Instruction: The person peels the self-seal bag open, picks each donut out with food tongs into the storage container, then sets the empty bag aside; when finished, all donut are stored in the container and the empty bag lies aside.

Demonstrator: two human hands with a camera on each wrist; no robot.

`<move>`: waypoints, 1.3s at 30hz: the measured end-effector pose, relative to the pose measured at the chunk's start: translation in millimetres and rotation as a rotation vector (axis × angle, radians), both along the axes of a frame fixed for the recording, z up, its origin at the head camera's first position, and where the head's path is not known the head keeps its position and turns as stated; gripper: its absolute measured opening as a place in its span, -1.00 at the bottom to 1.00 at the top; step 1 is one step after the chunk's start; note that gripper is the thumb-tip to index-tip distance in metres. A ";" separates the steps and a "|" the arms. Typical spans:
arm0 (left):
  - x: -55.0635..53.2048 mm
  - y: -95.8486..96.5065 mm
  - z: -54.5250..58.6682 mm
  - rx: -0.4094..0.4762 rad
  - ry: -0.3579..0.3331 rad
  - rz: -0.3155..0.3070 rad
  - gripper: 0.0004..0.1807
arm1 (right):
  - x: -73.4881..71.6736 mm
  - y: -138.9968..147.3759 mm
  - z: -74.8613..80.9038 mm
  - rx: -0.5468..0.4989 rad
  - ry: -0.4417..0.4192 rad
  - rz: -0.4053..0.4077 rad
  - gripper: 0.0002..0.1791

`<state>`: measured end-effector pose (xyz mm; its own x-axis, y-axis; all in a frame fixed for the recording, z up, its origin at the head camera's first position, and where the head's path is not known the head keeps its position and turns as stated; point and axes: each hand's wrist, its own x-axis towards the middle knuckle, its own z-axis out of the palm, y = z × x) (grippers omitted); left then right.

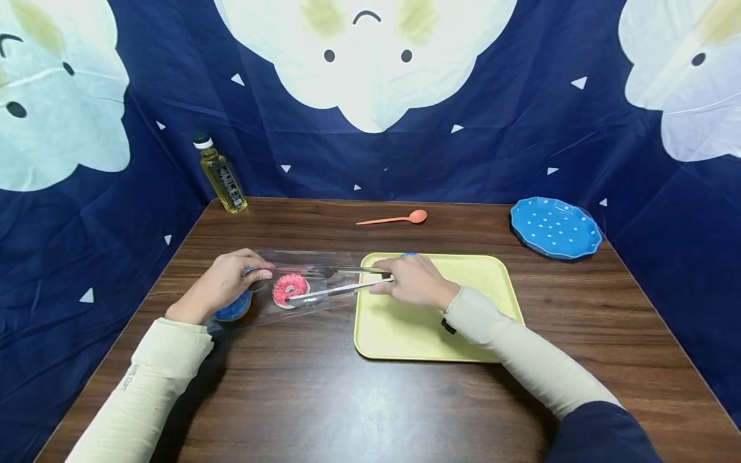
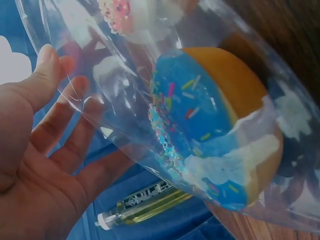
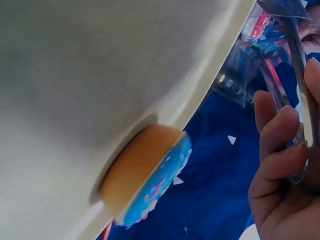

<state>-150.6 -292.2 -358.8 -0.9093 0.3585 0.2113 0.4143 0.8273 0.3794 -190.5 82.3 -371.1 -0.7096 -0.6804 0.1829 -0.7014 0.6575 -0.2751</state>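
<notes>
My left hand (image 1: 222,283) pinches the upper edge of a clear plastic bag (image 1: 341,305) lying on the table. In the bag are a pink-topped donut (image 1: 282,285) and a blue one with sprinkles (image 2: 195,100), the latter partly under my left hand in the head view. My right hand (image 1: 413,280) grips metal tongs (image 1: 338,290), whose arms stretch left over the bag's mouth, spread about the pink donut. Whether they touch it I cannot tell. Another blue donut (image 3: 145,175) sits at the far edge of a yellow tray (image 1: 428,334), mostly behind my right hand in the head view.
An orange spoon (image 1: 393,219) lies behind the tray. At the back right is a blue dotted plate (image 1: 556,228). A bottle of yellow oil (image 1: 222,173) stands in the back left corner. Dark blue cloth (image 1: 405,167) walls in the wooden table (image 1: 324,411).
</notes>
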 end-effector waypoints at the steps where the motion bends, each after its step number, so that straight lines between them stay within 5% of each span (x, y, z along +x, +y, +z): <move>1: 0.3 -0.3 0.3 0.002 -0.004 0.003 -0.76 | 0.2 -2.4 0.2 0.000 -0.007 0.002 -0.55; 13: 2.7 -1.4 5.6 -0.017 -0.046 0.022 -0.73 | 2.2 -14.3 -0.7 0.045 -0.136 0.035 -0.35; 33: 3.3 -0.2 5.1 0.007 -0.074 0.042 -0.71 | 10.7 1.0 -3.9 -0.011 0.017 0.078 -0.59; 39: 3.5 -1.2 4.4 0.027 -0.069 0.036 -0.70 | 15.7 14.1 -0.6 -0.014 0.002 0.022 -0.52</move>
